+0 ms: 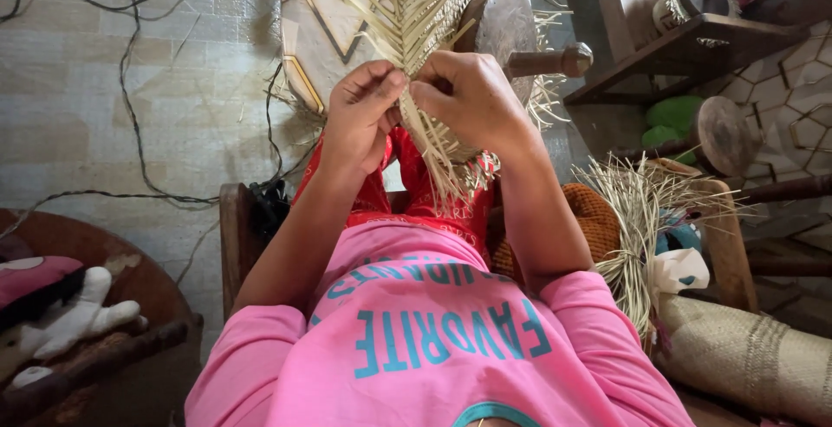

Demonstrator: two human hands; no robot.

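While both hands meet at the centre of the view, the left hand [362, 115] and right hand [468, 97] pinch pale palm-leaf strips [407, 11] between thumb and fingertips, fingers closed tight on the weave. These strips fan toward twelve o'clock over a rounded wooden block [507, 28] with a peg handle. They look light, dry, springy and easily split, best gripped near the woven edge. Loose ends [446, 171] hang toward six o'clock above red fabric [416, 189]. At four o'clock lies a bundle of straw [637, 219]; at five o'clock, a rolled woven mat [745, 353].
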